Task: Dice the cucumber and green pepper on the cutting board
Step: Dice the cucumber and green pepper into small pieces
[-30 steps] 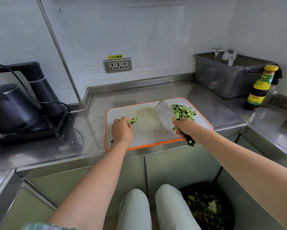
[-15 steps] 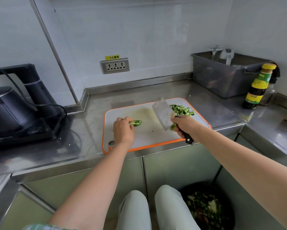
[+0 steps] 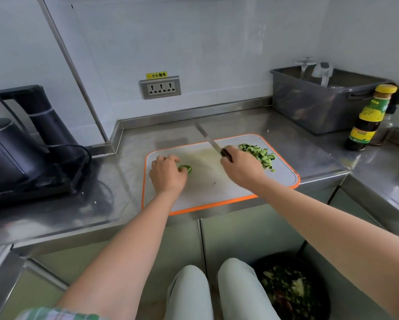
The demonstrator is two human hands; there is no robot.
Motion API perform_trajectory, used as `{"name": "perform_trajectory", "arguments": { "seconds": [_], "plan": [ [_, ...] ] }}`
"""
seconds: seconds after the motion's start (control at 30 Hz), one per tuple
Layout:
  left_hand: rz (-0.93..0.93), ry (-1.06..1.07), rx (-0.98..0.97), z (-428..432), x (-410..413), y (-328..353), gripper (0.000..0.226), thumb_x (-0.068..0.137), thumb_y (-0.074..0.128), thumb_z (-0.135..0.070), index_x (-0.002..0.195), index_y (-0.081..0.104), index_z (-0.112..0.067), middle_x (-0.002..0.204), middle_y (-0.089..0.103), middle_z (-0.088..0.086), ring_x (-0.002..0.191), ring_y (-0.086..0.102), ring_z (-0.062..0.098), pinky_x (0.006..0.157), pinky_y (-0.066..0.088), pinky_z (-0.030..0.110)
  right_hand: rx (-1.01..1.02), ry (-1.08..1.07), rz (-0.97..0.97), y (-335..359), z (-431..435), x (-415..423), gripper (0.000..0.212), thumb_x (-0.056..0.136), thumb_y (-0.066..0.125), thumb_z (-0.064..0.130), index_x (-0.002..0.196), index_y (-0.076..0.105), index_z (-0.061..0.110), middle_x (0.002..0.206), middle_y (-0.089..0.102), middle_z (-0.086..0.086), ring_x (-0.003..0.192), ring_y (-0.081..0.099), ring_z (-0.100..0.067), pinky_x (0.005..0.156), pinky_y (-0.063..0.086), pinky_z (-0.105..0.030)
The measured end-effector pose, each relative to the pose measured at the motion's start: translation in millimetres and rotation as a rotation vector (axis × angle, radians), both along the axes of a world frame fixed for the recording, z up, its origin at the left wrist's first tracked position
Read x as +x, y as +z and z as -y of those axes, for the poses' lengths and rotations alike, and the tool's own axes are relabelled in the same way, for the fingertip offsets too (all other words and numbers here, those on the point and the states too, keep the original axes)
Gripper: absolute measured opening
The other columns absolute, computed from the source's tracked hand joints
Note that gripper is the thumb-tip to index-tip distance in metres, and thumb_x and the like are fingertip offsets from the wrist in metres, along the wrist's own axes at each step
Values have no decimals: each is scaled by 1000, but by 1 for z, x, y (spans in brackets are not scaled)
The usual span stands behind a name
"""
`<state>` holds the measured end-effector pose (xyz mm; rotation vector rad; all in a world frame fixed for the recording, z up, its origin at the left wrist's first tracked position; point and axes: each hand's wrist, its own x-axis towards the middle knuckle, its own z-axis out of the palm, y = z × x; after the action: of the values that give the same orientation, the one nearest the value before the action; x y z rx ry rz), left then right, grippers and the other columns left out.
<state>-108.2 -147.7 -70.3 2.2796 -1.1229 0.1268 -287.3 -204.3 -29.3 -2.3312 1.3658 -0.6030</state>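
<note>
A grey cutting board (image 3: 217,188) with an orange rim lies on the steel counter. My left hand (image 3: 167,175) holds a green pepper piece (image 3: 186,168) down on the board's left part, fingers curled over it. My right hand (image 3: 241,168) grips the black handle of a cleaver (image 3: 207,139), whose blade points away and up-left, edge-on, over the board's far middle. A heap of diced cucumber (image 3: 259,154) sits on the board's far right, just beyond my right hand.
A black kettle and base (image 3: 20,153) stand at left with a cable. A grey tub (image 3: 323,98) and a sauce bottle (image 3: 369,118) are at back right. A black waste bin (image 3: 290,289) stands on the floor beside my knees.
My right hand turned the cleaver from flat-side-on to edge-on and swung its blade toward the back. The left hand stayed on the pepper piece.
</note>
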Motion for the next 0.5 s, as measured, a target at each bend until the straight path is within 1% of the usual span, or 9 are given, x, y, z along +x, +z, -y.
{"name": "perform_trajectory", "arguments": {
  "seconds": [0.03, 0.1, 0.2, 0.27, 0.37, 0.43, 0.47, 0.5],
  "plan": [
    [-6, -2, -33, 3, 2, 3, 30, 84, 60, -21, 114, 65, -19, 119, 57, 12, 115, 48, 32, 95, 37, 37, -110, 6, -99, -3, -1, 6, 25, 96, 39, 26, 114, 53, 16, 95, 62, -11, 87, 59, -33, 63, 36, -31],
    [-8, -23, -88, 10, 6, 7, 29, 84, 58, -17, 111, 67, -18, 117, 59, 11, 115, 49, 31, 97, 35, 35, -214, 27, -217, -10, -3, 18, 27, 98, 39, 25, 120, 52, 17, 104, 62, -12, 93, 61, -33, 65, 36, -31],
    [-4, -89, -118, 20, 8, 12, 29, 84, 56, -11, 110, 67, -18, 113, 59, 11, 110, 51, 31, 94, 37, 33, -209, 48, -315, -21, -6, 27, 25, 98, 41, 21, 121, 50, 15, 110, 61, -12, 99, 62, -32, 67, 36, -30],
    [7, -186, -110, 31, 6, 15, 28, 84, 55, -9, 107, 68, -18, 111, 59, 10, 108, 52, 29, 91, 39, 33, -177, 81, -362, -26, -3, 29, 25, 96, 43, 19, 121, 48, 15, 113, 61, -12, 102, 61, -33, 69, 36, -31],
    [5, -333, -39, 57, 1, 22, 26, 84, 55, -9, 102, 70, -20, 107, 62, 7, 101, 57, 27, 85, 45, 34, -128, 164, -433, -24, 3, 28, 27, 96, 44, 17, 122, 49, 14, 118, 58, -13, 109, 57, -32, 72, 38, -30],
    [-18, -392, 53, 77, -4, 25, 22, 85, 57, -12, 99, 71, -21, 106, 64, 6, 98, 60, 26, 84, 48, 34, -158, 229, -466, -17, 8, 26, 31, 96, 45, 21, 126, 53, 16, 123, 52, -12, 117, 49, -30, 80, 41, -31],
    [-20, -415, 109, 88, -7, 27, 20, 86, 57, -13, 98, 71, -21, 105, 66, 5, 97, 61, 26, 84, 49, 33, -172, 261, -459, -11, 10, 25, 31, 97, 45, 25, 125, 56, 17, 122, 51, -12, 118, 47, -30, 83, 42, -32],
    [-17, -436, 170, 98, -10, 28, 18, 86, 58, -14, 96, 72, -20, 104, 68, 6, 97, 62, 27, 83, 50, 33, -168, 279, -427, -5, 16, 24, 29, 97, 44, 27, 119, 59, 18, 117, 52, -13, 116, 49, -30, 83, 42, -33]
  ]
}}
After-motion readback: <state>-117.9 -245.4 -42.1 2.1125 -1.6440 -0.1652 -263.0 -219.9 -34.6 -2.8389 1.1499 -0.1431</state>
